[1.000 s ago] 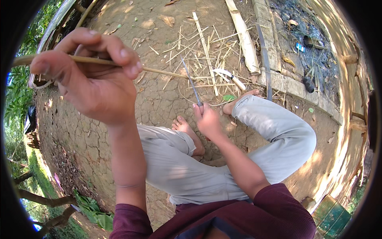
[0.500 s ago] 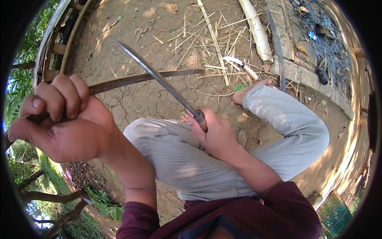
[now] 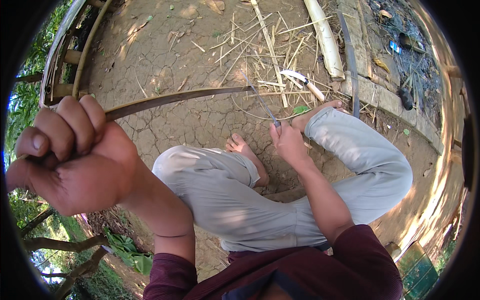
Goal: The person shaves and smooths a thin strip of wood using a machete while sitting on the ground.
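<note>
While the left hand [image 3: 80, 150] gripped a thin, bowed brown strip [image 3: 175, 97], the right hand [image 3: 290, 143] clasped a slim metal knife [image 3: 269, 112], blade near the strip's right end; cracked earth [image 3: 200, 120] lay open between them.

A fisheye camera looks down from the person's head, the left hand [image 3: 82, 155] close at nine o'clock.

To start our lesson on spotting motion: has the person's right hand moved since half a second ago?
Yes: the right hand has moved up and rightward in the view, nearer the unmoved pale-handled curved tool.
</note>
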`<move>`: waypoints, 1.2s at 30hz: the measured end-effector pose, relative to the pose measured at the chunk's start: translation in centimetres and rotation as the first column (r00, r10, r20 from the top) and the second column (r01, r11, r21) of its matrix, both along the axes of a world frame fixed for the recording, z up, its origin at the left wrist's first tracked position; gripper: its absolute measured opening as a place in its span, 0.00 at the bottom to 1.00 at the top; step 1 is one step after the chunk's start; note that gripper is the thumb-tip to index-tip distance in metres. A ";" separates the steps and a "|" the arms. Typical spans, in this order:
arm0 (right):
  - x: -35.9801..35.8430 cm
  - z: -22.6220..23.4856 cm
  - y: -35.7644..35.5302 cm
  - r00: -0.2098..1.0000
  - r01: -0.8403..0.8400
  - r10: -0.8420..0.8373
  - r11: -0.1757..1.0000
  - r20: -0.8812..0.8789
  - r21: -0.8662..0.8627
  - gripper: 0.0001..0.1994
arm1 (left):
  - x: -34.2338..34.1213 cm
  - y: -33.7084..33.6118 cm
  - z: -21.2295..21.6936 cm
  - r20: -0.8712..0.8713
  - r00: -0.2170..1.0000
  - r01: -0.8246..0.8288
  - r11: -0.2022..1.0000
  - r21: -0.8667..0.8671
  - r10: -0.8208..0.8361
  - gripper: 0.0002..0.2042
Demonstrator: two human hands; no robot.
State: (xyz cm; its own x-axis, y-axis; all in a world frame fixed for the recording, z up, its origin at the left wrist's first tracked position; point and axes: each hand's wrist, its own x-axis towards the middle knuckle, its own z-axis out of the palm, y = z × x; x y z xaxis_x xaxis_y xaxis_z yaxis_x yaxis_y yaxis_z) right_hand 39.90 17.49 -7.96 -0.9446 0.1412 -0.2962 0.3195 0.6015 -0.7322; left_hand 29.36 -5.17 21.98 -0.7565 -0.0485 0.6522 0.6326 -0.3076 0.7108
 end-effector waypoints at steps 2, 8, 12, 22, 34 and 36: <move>-0.4 0.2 -0.3 1.000 0.003 -0.003 1.000 0.030 0.016 0.15 | 0.0 0.6 0.2 -0.011 0.997 -0.074 0.997 -0.008 0.074 0.14; -0.3 10.4 -3.4 0.983 -0.092 0.056 0.974 -0.173 -0.209 0.15 | -0.5 1.3 0.2 -0.029 0.991 -0.135 0.991 -0.014 0.134 0.11; -0.4 7.2 -2.7 0.998 -0.036 0.031 0.995 -0.061 -0.091 0.16 | 0.1 1.5 0.2 0.021 0.982 -0.190 0.982 0.002 0.190 0.11; 0.1 6.5 -2.2 0.998 -0.036 0.034 0.999 -0.061 -0.027 0.15 | -0.3 1.6 0.2 0.032 0.985 -0.173 0.985 0.025 0.172 0.11; -0.9 3.9 -1.9 1.000 0.005 -0.005 0.996 -0.006 -0.091 0.16 | -0.7 1.2 0.2 0.042 0.970 -0.241 0.971 0.013 0.240 0.11; -1.0 0.9 -0.5 0.999 0.046 -0.046 0.999 0.025 -0.002 0.17 | -0.6 0.2 0.1 0.043 0.979 -0.197 0.980 0.005 0.197 0.10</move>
State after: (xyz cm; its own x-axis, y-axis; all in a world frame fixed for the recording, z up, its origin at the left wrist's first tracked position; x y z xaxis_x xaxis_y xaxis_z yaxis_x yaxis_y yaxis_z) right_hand 38.94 17.03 -7.04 -0.9295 0.1838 -0.3197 0.3650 0.5835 -0.7255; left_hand 28.73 -5.01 22.03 -0.7583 -0.2055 0.6186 0.6509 -0.1866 0.7359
